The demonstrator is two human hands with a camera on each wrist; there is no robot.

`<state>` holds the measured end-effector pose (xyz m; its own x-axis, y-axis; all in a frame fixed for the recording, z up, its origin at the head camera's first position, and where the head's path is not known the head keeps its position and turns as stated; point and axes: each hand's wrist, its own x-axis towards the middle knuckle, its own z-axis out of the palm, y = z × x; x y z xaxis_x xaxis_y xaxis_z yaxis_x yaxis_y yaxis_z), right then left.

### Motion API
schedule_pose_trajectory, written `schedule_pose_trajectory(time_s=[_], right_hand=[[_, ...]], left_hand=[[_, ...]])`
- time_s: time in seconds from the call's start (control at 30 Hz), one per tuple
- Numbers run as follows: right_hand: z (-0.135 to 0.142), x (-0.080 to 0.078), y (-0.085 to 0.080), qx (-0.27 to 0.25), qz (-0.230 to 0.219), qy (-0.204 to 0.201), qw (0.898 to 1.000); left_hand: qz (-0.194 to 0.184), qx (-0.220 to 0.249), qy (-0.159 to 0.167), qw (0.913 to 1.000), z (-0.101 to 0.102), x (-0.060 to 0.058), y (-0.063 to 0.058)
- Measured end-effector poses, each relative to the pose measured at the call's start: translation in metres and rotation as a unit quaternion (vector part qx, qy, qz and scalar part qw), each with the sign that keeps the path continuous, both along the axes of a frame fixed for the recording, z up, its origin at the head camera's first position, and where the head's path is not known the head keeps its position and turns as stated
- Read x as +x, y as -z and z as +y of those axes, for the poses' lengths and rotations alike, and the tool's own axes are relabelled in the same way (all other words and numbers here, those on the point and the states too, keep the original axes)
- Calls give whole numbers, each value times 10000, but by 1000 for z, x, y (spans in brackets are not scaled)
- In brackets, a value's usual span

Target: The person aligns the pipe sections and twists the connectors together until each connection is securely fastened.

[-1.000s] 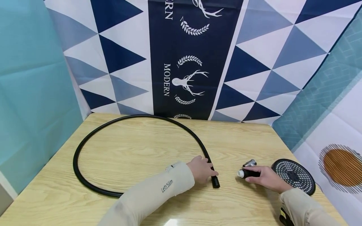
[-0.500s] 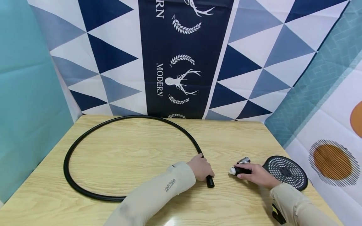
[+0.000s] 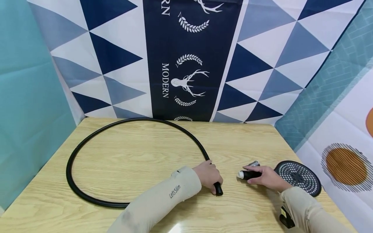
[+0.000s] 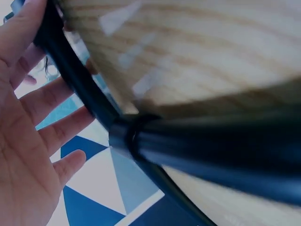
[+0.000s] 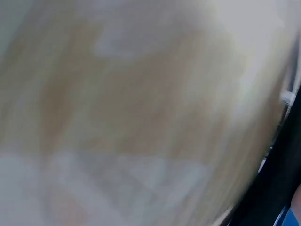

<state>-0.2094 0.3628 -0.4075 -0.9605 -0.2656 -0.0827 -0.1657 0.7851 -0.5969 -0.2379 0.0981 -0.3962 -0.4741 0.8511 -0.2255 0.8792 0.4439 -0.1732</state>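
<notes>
A person's left arm (image 3: 160, 203), cream-sleeved, reaching from seven o'clock toward two, left hand (image 3: 208, 175) gripping, fingers (image 4: 51, 98) parted, little finger (image 4: 70, 163) bent, right arm (image 3: 313, 209) angled from four o'clock toward ten, right hand (image 3: 271, 177) pinching, thumb (image 3: 255, 182) on its six-o'clock side

The head camera looks forward and down across the table (image 3: 140, 161) from above. The 2 wrist cameras look from close in; the left wrist and head views share the black hose (image 3: 142, 119) and left hand (image 3: 207, 176).
</notes>
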Motion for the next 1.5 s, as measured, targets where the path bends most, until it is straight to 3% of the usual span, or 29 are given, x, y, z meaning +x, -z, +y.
schedule_pose_trajectory(time_s=[0.33,0.5,0.67,0.93,1.13,1.3,1.43,1.5], right_hand=[[-6,-7,6,430,406,-216,9980],[-9,-10,11,347,594,-302,9972],[-10,-10,12,453,631,-289,9966],[-13,-13,5,473,501,27,9976],[-12,-17,6,531,637,52,9965],[-10,-15,7,675,636,232,9954],[-9,-14,5,888,731,262,9930],[-7,-15,6,1006,816,170,9914]], left_hand=[[354,15,422,9985,-7,-3,2],[172,7,383,9991,-8,-3,-1],[241,-161,362,9989,-5,1,1],[209,-438,131,9987,-2,7,-2],[44,-455,127,9989,-4,7,-5],[-130,-348,391,9985,-2,3,0],[-414,-118,517,9977,0,0,2],[-635,78,512,9966,-1,0,-3]])
